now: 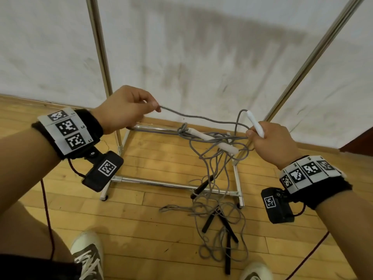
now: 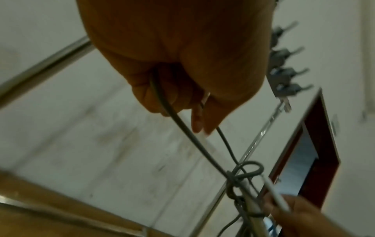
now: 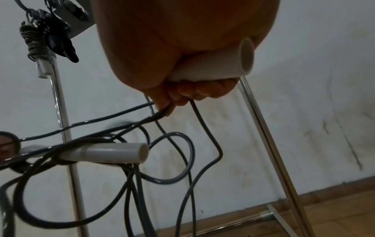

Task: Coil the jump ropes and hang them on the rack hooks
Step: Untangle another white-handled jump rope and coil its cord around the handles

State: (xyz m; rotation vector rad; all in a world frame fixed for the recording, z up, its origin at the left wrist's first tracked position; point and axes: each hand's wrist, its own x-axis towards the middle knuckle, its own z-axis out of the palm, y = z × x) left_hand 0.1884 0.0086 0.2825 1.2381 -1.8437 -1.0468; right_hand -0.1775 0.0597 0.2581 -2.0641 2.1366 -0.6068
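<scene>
Your right hand [image 1: 270, 142] grips a white handle [image 1: 255, 123] as anchor; your left hand [image 1: 125, 108] pinches the cord [image 1: 193, 116], drawing it clear of the tangle [image 1: 220, 150].

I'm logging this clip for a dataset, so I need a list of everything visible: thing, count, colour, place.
White handle: one, white, gripped in the right hand.
Second white handle: one, white, hanging in the tangle between the hands.
Grey cord: many strands, count unclear, grey, from the left hand down to the floor.
Black handles: several, black, in the tangle on the floor and against the rack base.
Rack: one, silver metal, against the wall.
Hung bundle: at least one coiled rope, grey with white handles, up on the rack beside dark items.
Wall: white, scuffed.
Floor: wooden.
Shoes: two, dark with white laces and toes, bottom edge.
Left hand: pinches the cord.
Right hand: holds handle and cord.
</scene>
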